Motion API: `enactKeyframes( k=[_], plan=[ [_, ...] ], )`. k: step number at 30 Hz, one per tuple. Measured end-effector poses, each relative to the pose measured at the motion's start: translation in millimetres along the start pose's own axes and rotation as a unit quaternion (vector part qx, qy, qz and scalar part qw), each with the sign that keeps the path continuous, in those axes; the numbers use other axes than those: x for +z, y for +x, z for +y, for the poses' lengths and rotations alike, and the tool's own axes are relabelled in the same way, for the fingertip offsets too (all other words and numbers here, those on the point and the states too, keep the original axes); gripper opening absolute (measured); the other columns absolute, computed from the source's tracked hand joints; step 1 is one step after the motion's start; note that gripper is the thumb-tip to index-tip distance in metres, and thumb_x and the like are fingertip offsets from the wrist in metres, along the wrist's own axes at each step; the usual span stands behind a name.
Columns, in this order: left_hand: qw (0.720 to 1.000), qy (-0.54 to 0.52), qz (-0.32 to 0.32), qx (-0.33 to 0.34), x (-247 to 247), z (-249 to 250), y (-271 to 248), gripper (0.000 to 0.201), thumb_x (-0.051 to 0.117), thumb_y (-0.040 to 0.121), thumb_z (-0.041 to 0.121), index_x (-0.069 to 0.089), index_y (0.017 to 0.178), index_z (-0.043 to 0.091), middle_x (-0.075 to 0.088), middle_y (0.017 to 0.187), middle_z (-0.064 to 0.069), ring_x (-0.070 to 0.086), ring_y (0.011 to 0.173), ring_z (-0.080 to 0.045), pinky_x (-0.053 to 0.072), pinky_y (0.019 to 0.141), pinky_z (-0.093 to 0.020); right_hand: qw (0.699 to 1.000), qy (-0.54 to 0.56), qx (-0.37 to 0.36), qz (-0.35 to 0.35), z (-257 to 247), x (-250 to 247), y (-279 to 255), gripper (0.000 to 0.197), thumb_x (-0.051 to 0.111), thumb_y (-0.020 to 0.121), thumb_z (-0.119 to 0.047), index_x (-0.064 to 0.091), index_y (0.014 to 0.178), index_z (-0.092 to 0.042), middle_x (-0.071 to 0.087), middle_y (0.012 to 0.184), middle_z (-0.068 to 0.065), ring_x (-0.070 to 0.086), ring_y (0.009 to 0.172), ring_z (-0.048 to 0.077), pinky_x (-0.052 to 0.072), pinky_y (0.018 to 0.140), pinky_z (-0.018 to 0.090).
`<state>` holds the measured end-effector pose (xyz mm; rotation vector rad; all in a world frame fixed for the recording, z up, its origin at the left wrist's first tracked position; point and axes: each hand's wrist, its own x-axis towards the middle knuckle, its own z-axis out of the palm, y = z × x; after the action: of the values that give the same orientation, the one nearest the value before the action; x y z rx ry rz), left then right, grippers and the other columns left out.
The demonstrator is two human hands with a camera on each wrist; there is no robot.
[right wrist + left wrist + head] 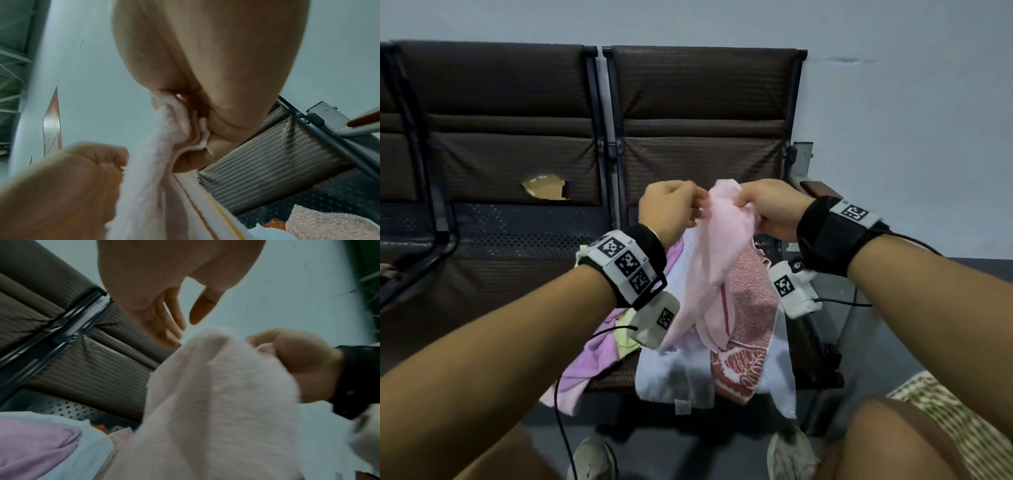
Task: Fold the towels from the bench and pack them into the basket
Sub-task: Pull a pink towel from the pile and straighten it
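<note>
The surface (524,284), a row of dark seats, is still carrying a loose heap at its right end: a white towel (674,373) hanging over the front edge, a lilac towel (582,366) to its left and a red patterned towel (750,329) on top, none of them folded. No basket is showing, so by my judgement the task is only beginning. Above the heap the pale pink towel (717,253) is hanging bunched, the right hand (774,209) gripping its top with curled fingers and the left hand (671,212) pinching the edge beside it.
</note>
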<state>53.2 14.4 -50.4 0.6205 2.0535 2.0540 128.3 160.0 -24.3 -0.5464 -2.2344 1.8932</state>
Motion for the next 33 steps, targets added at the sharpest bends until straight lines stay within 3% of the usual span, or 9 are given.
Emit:
enactKeyframes(
  k=[2, 5, 8, 11, 14, 20, 24, 29, 33],
  plan=[
    [1.000, 0.021, 0.003, -0.021, -4.1, -3.6, 8.0, 0.039, 0.051, 0.075, 0.002, 0.065, 0.111, 0.002, 0.070, 0.103, -0.016, 0.066, 0.089, -0.027, 0.055, 0.076, -0.034, 0.999, 0.001, -0.008, -0.043, -2.6, -0.5, -5.4, 0.018, 0.042, 0.080, 0.009, 0.052, 0.088, -0.004, 0.042, 0.080, 0.013, 0.045, 0.067, 0.021, 0.035, 0.055, 0.028],
    [0.976, -0.062, -0.181, -0.102, -11.5, -3.9, 16.0, 0.057, 0.049, 0.062, 0.008, 0.060, 0.116, -0.003, 0.059, 0.104, -0.019, 0.057, 0.089, -0.034, 0.042, 0.069, -0.030, 0.998, -0.026, -0.025, -0.055, -10.8, -4.1, -7.8, 0.022, 0.043, 0.077, 0.006, 0.055, 0.092, -0.005, 0.046, 0.075, 0.008, 0.047, 0.068, 0.016, 0.038, 0.058, 0.027],
    [0.944, -0.111, -0.278, -0.137, -20.8, 2.5, 25.0, 0.049, 0.055, 0.084, 0.013, 0.058, 0.130, -0.001, 0.066, 0.122, -0.015, 0.063, 0.110, -0.031, 0.053, 0.093, -0.036, 0.999, -0.027, -0.017, -0.030, -13.7, -16.9, -1.5, 0.012, 0.054, 0.084, -0.006, 0.062, 0.092, -0.004, 0.059, 0.088, 0.010, 0.057, 0.082, 0.023, 0.047, 0.073, 0.031],
    [0.981, -0.003, -0.168, -0.093, -19.9, 2.8, 46.3, 0.034, 0.070, 0.089, 0.022, 0.068, 0.117, 0.002, 0.071, 0.117, -0.016, 0.069, 0.105, -0.028, 0.054, 0.096, -0.041, 0.986, -0.160, -0.031, -0.030, -8.2, -35.7, 10.4, 0.023, 0.074, 0.085, -0.025, 0.074, 0.096, -0.004, 0.076, 0.096, 0.010, 0.072, 0.086, 0.024, 0.058, 0.077, 0.035],
    [0.993, 0.091, -0.074, -0.022, -10.5, 0.2, 67.7, 0.026, 0.071, 0.089, 0.023, 0.072, 0.097, -0.003, 0.069, 0.090, -0.012, 0.063, 0.079, -0.021, 0.052, 0.075, -0.037, 0.948, -0.306, -0.074, 0.053, -3.1, -50.4, 28.0, 0.024, 0.076, 0.083, -0.028, 0.076, 0.094, -0.006, 0.074, 0.087, 0.008, 0.067, 0.077, 0.020, 0.056, 0.071, 0.033],
    [0.989, 0.095, 0.001, 0.116, -2.5, 17.7, 97.1, 0.018, 0.064, 0.093, 0.019, 0.076, 0.092, 0.005, 0.067, 0.082, 0.001, 0.057, 0.076, -0.010, 0.047, 0.070, -0.027, 0.920, -0.278, -0.194, 0.196, -14.4, -56.2, 55.9, 0.031, 0.056, 0.092, -0.024, 0.070, 0.088, 0.003, 0.054, 0.071, 0.017, 0.047, 0.070, 0.019, 0.034, 0.060, 0.031],
    [0.987, 0.046, -0.004, 0.151, -13.0, 23.0, 98.6, 0.011, 0.068, 0.090, 0.022, 0.077, 0.085, 0.017, 0.072, 0.075, 0.011, 0.063, 0.069, -0.001, 0.053, 0.064, -0.022, 0.919, -0.237, -0.247, 0.196, -16.7, -51.2, 58.5, 0.032, 0.053, 0.092, -0.025, 0.061, 0.068, -0.005, 0.047, 0.061, -0.003, 0.039, 0.064, 0.015, 0.029, 0.060, 0.032],
    [0.993, 0.106, -0.048, 0.030, -31.9, -42.6, 80.2, 0.021, 0.073, 0.088, 0.019, 0.076, 0.096, 0.000, 0.067, 0.089, -0.013, 0.058, 0.081, -0.020, 0.052, 0.077, -0.037, 0.955, -0.238, -0.145, 0.104, 44.4, -37.0, 56.1, 0.032, 0.054, 0.091, -0.017, 0.065, 0.089, 0.013, 0.053, 0.073, 0.010, 0.046, 0.068, 0.016, 0.033, 0.063, 0.030],
    [0.965, 0.192, -0.145, -0.105, -39.5, -112.3, 36.3, 0.023, 0.067, 0.092, 0.013, 0.067, 0.074, -0.002, 0.063, 0.069, -0.005, 0.058, 0.068, -0.016, 0.051, 0.075, -0.033, 0.966, -0.256, 0.038, -0.018, 118.9, -24.3, 45.2, 0.024, 0.054, 0.092, -0.009, 0.065, 0.072, 0.000, 0.060, 0.074, 0.011, 0.058, 0.069, 0.023, 0.051, 0.069, 0.037]
  ],
)
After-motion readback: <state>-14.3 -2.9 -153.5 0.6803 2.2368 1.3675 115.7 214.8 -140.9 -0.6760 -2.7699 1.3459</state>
